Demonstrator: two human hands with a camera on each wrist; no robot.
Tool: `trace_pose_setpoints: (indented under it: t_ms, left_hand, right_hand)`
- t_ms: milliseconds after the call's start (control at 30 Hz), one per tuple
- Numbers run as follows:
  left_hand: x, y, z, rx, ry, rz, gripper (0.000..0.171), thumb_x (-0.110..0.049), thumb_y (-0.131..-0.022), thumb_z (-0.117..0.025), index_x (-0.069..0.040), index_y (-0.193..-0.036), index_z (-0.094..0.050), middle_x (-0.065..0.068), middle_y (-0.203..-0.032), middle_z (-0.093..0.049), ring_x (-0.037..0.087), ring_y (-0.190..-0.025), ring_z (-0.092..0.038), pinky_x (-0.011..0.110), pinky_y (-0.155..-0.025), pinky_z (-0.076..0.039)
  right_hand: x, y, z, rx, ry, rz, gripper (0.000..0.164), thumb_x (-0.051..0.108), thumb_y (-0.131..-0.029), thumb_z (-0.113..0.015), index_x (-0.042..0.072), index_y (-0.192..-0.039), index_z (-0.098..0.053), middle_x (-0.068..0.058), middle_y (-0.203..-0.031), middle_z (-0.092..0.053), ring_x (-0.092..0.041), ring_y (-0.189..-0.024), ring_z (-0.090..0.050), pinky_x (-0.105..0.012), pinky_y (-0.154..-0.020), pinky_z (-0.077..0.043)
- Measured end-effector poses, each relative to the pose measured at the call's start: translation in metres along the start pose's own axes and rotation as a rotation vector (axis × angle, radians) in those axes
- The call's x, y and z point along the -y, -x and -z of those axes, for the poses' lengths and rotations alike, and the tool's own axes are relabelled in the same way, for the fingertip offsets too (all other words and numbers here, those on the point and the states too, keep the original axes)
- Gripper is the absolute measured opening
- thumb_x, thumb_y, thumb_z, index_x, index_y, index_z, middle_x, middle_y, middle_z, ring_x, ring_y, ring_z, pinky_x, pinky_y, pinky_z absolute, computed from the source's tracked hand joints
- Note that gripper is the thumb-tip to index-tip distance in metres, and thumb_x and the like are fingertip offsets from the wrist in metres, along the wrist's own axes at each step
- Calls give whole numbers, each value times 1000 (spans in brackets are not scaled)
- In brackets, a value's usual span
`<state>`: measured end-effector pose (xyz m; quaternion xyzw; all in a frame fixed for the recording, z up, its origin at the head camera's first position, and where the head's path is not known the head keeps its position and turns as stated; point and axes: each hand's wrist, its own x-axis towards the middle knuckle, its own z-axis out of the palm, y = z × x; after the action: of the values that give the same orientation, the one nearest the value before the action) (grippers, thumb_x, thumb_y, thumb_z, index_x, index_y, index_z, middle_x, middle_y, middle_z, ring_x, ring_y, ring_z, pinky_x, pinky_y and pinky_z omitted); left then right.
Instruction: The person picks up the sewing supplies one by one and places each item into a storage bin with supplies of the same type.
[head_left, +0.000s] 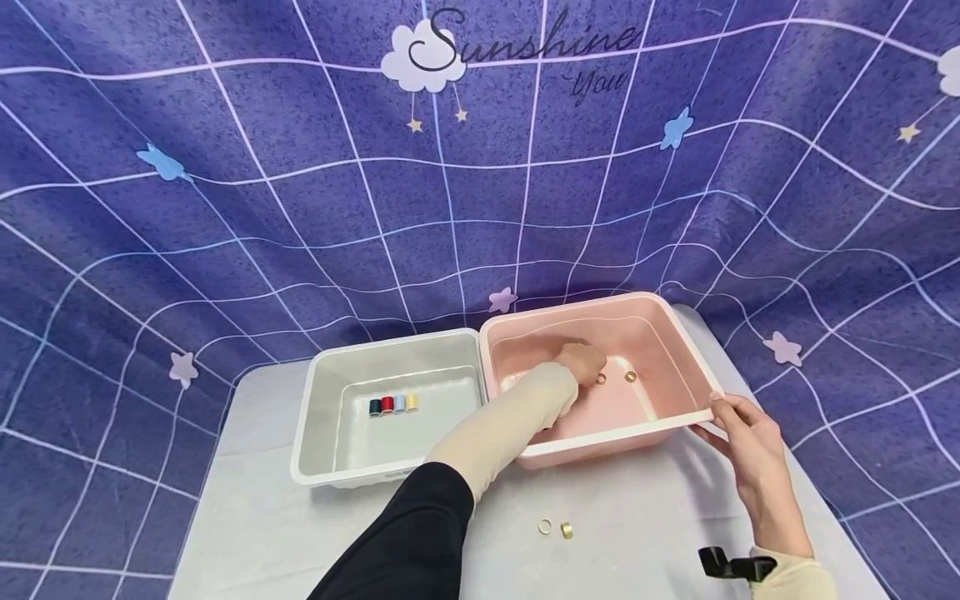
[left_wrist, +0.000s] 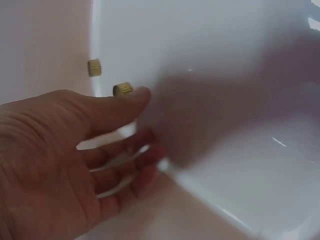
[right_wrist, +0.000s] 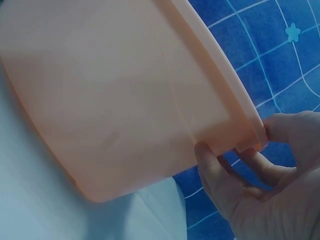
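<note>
My left hand (head_left: 582,363) reaches down into the pink bin (head_left: 517,320). In the left wrist view, the fingers of the left hand (left_wrist: 100,150) are loosely bent and apart from the thumb, with nothing visible between them. Just beyond the thumb lies a gold ring (left_wrist: 122,89) with a textured side; a second gold ring (left_wrist: 94,67) is by the bin wall. The head view also shows these small rings on the bin floor. At the bin's near right corner, my right hand (head_left: 757,442) grips the rim, thumb on top and fingers underneath.
Left of the pink bin stands a grey-white bin (head_left: 321,417) holding several thread spools (head_left: 387,405) in a row. Two more gold rings, one flat (head_left: 545,527) and one on its side (head_left: 567,530), lie on the white table (head_left: 637,533). A blue patterned curtain (head_left: 480,192) hangs behind.
</note>
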<state>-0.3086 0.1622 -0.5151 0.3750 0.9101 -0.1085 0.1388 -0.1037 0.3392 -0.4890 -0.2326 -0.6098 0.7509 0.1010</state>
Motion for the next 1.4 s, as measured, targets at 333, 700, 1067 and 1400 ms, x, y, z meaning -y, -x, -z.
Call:
trace_pose_setpoints:
  t_ms: [333, 700, 1067, 1400]
  left_hand:
    - [4, 13, 17, -10, 65, -23, 19, -39, -102, -64, -21, -102, -70, -5, -102, -73, 12, -84, -65, 32, -78, -61]
    - [3, 29, 48, -67, 77, -121, 24, -33, -89, -83, -21, -102, -67, -10, -99, -69, 12, -87, -62, 31, -78, -58]
    - [0, 51, 81, -179, 158, -196, 22, -30, -94, -78, -22, -109, -65, -10, -101, -66, 9, -88, -61, 28, -75, -55]
    - [0, 87, 98, -316, 149, -226, 33, -32, -96, -76, -27, -126, -65, -10, -124, -69, 9, -109, -67, 25, -88, -54]
  right_hand:
    - [0, 2, 0, -8, -14, 8, 12, 18, -103, -66, 15, -96, -75, 9, -95, -65, -2, -84, -68, -25, -77, -64]
    - [2, 3, 4, -16, -24, 6, 11, 17, -103, -66, 16, -97, -75, 10, -97, -65, -1, -85, -68, -24, -76, -64]
    - [0, 4, 1, 0, -28, -4, 11, 16, -103, -65, 16, -98, -74, 11, -100, -65, -1, -86, -69, -25, -77, -64]
    - [-1, 5, -2, 6, -20, 9, 11, 19, -103, -66, 15, -98, -74, 10, -98, -65, -1, -87, -67, -25, -77, -64]
